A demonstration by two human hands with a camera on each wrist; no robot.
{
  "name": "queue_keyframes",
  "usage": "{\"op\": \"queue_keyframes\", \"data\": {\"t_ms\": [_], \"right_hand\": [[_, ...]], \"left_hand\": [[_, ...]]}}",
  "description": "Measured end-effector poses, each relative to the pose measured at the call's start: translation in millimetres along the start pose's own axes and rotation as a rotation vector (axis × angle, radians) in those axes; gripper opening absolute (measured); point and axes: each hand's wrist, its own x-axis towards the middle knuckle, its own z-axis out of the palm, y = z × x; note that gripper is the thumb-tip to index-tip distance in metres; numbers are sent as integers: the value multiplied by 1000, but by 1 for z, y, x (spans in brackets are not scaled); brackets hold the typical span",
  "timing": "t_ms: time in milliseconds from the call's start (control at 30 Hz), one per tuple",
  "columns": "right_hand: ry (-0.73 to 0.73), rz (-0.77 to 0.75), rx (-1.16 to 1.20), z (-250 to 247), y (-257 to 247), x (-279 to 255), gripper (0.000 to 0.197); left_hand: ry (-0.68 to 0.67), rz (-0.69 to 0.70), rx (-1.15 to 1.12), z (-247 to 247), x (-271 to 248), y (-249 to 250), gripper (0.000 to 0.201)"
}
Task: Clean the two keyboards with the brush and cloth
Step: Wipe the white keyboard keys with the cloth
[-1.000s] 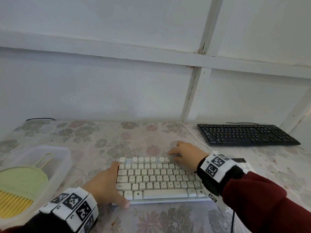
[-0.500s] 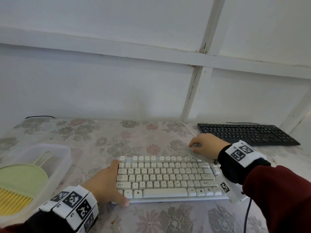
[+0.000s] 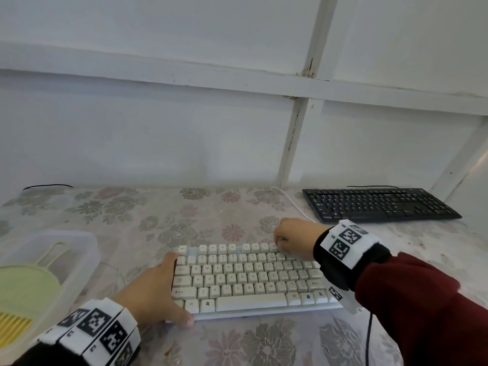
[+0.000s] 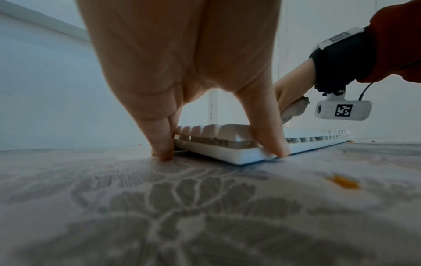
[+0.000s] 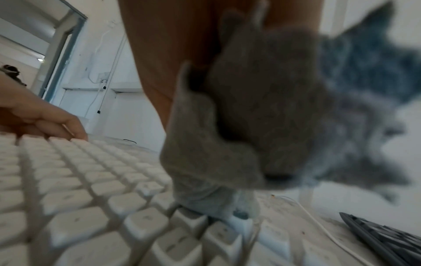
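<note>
White keyboard [image 3: 250, 281] lies on the counter [image 3: 132, 215]; your left hand [image 3: 150, 294], fingers straight and spread, braces its near-left corner. Farther back, your right hand [image 3: 295, 239] clutches a grey cloth [image 5: 262, 126] against the top row. Black keyboard [image 3: 377, 204] sits far right.

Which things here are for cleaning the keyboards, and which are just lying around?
For the job: white plastic keyboard, black flat keyboard, grey fluffy cloth, green brush with yellow bristles.
Just lying about: clear plastic tub, flowery tablecloth, thin black cable.

White wall [image 3: 132, 133], pale battens [image 3: 290, 143] crossing — floral tablecloth [image 3: 126, 207] below.
</note>
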Motion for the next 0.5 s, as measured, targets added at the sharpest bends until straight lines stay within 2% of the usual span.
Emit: {"op": "queue_keyframes", "data": {"t_ms": [67, 167, 233, 333, 500], "right_hand": [[-16, 28, -18, -1, -1, 8, 20], [-25, 66, -45, 1, -3, 18, 26], [-12, 82, -91, -2, -6, 22, 17], [5, 91, -156, -3, -6, 24, 26], [93, 79, 15, -12, 8, 19, 25]], "left_hand": [[-1, 3, 5, 0, -1, 1, 111], [-1, 9, 7, 0, -1, 1, 110], [-2, 4, 10, 0, -2, 1, 109], [-5, 1, 12, 0, -2, 1, 108], [-3, -3, -3, 0, 0, 0, 106]]}}
